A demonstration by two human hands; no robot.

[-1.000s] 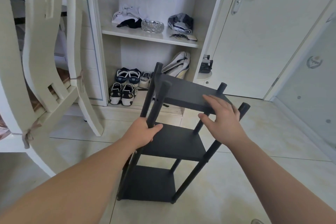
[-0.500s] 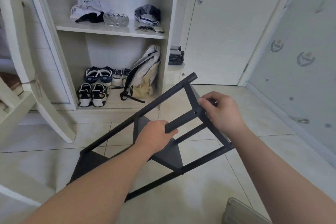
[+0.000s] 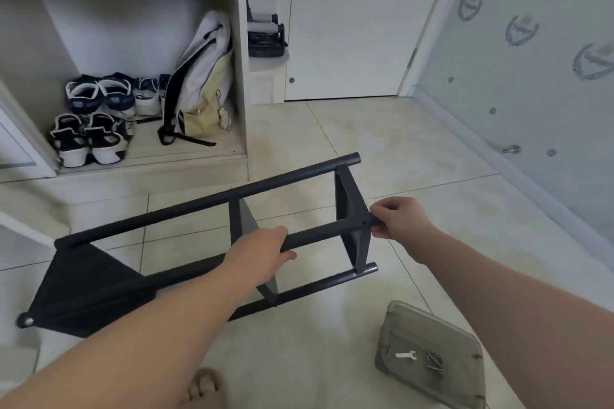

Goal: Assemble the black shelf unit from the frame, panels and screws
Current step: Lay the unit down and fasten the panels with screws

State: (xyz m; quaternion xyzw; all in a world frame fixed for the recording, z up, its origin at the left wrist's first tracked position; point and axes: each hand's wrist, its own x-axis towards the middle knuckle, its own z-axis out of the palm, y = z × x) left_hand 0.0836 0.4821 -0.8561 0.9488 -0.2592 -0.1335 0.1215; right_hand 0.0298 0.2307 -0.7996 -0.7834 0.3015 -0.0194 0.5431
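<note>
The black shelf unit (image 3: 212, 199) lies on its side on the tiled floor, its poles running left to right and its three panels standing on edge. My left hand (image 3: 262, 249) grips the near upper pole at the middle panel. My right hand (image 3: 398, 217) holds the right end of that same pole, next to the rightmost panel (image 3: 349, 202). The bottom panel (image 3: 83, 289) is at the far left. A small white wrench (image 3: 405, 355) and several screws (image 3: 433, 362) lie on a grey pouch (image 3: 432, 335) at the lower right.
An open white wardrobe (image 3: 239, 60) stands behind, with several shoes (image 3: 93, 116) and a pale backpack (image 3: 202, 83) on its lowest shelf. A white door (image 3: 349, 20) is at the back, a frosted glass wall (image 3: 531, 60) on the right. My bare foot (image 3: 202, 388) is at the bottom edge.
The shelf unit went from upright to lying on its side. My left hand stayed on its pole while my right hand moved from the top panel to the pole end. The pouch came into view.
</note>
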